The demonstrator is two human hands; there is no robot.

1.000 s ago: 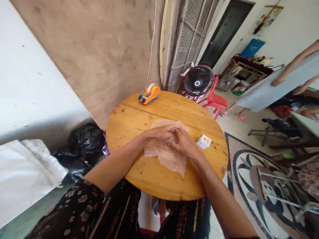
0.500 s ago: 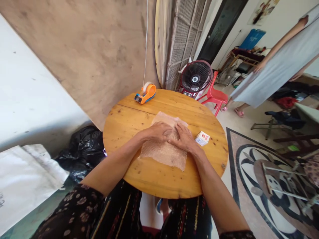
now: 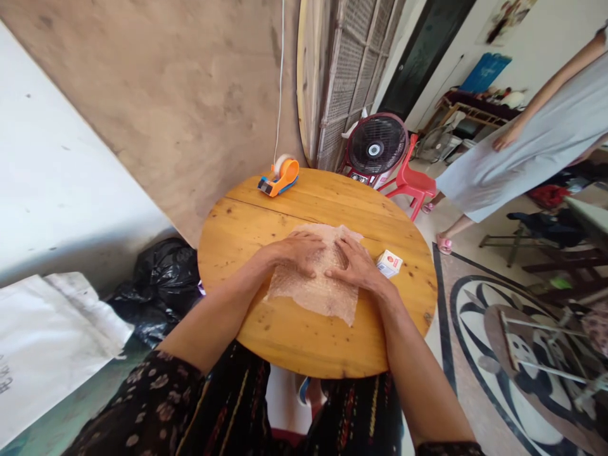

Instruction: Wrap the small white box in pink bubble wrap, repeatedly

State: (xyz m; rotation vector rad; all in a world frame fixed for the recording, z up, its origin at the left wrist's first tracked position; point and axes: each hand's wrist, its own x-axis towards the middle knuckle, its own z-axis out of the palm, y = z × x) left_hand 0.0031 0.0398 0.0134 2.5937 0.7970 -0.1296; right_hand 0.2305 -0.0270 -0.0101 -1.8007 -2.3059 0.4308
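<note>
A sheet of clear bubble wrap (image 3: pixel 316 299) lies on the round wooden table (image 3: pixel 294 354) in front of me. My left hand (image 3: pixel 300 252) rests on its left part with the fingers stretched out. On the right part lies my right hand (image 3: pixel 354 263), palm down, thumb and fingers spread. Both hands press on the sheet, and neither grips anything. Just right of my right hand stands a small white box (image 3: pixel 389 262) with a red mark. Toward the table's far edge sits an orange and blue tape dispenser (image 3: pixel 280 175) with a roll of tape.
Beyond the table are a fan (image 3: pixel 376 149) and a red plastic chair (image 3: pixel 413 180). A person in a long pale garment (image 3: pixel 517 152) walks at the right. Black plastic bags (image 3: pixel 161 285) and a white sack (image 3: pixel 57 342) lie at the left.
My hands have moved slightly apart on the bubble wrap, and its far edge has drawn a little nearer to me. The other person has taken a step.
</note>
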